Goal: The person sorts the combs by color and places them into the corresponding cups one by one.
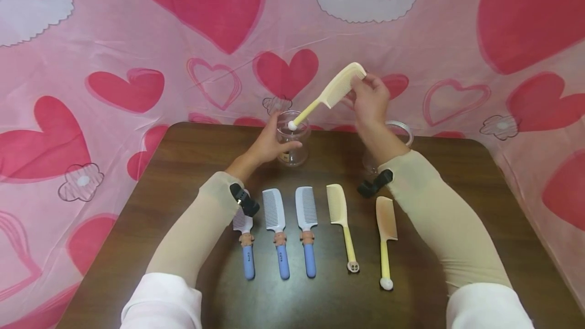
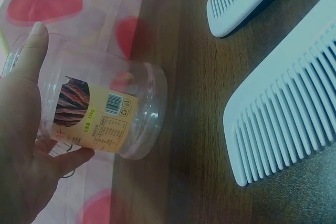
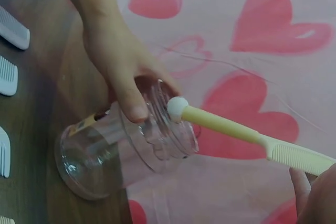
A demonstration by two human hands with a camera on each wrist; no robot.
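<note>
My left hand (image 1: 269, 143) grips a clear plastic jar (image 1: 292, 141) with a yellow label (image 2: 97, 119), standing at the far middle of the brown table (image 1: 183, 166). Its fingers and thumb wrap the jar's wall (image 3: 126, 145). My right hand (image 1: 367, 98) pinches the toothed head of a cream-yellow comb (image 1: 331, 93) raised above the table. The comb slants down to the left, and its white round handle tip (image 3: 177, 108) sits right at the jar's open mouth.
Five combs lie in a row near the table's front: three white-and-blue ones (image 1: 276, 232) and two yellow ones (image 1: 342, 225). A second clear jar (image 1: 399, 133) stands behind my right forearm. Pink heart-print cloth (image 1: 137, 39) covers the wall and floor around.
</note>
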